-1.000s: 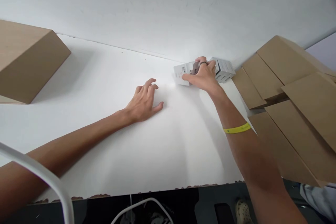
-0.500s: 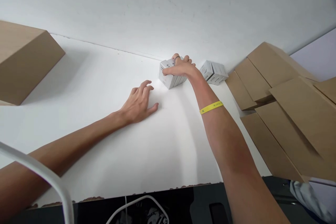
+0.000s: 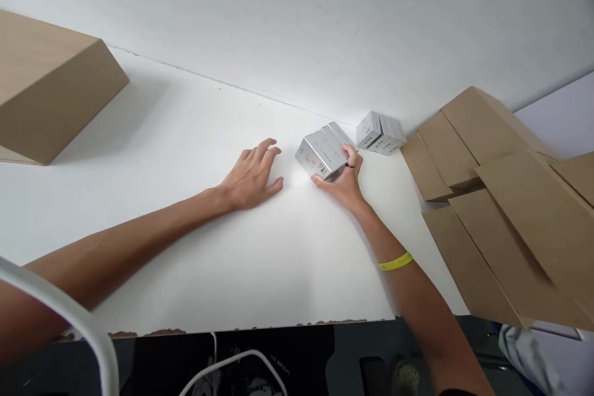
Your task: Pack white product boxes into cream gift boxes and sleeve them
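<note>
Near the back of the white table, my right hand [image 3: 344, 182] grips a group of small silver-grey boxes [image 3: 323, 151] with printed lettering. Its thumb presses the near lower corner and its fingers curl round the right side. The boxes are tilted, and whether they touch the table I cannot tell. To their left, my left hand [image 3: 254, 176] rests with its fingers apart and nothing in it. A second group of similar small grey boxes [image 3: 387, 134] stands just right of the held ones, against the wall.
Folded brown cardboard boxes [image 3: 501, 235] are stacked on the right. Another brown carton [image 3: 88, 105] is at the far left. The white table [image 3: 241, 272] has a chipped front edge. A white curved tube [image 3: 69, 309] crosses the lower left.
My right hand has gone from reaching over the boxes from above to holding them from the near right side. The boxes have turned and shifted slightly right. My left hand stays open.
</note>
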